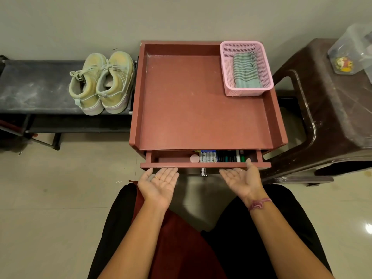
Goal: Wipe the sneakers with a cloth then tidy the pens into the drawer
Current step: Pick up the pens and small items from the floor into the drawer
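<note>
Since the pens (221, 156) already lie in the half-open drawer (205, 165) and the sneakers (101, 83) stand on the rack (36, 87), the task seems near its end: both the left hand (159, 185) and right hand (240, 181) are open, palms up, holding nothing, at the drawer front; pushing it closed probably comes next.

You see the pale green sneakers (101, 83) paired, heels near, on the left. The striped cloth (246, 70) lies folded at far right. The pens (220, 156) lie in the part-open drawer (205, 165).
</note>
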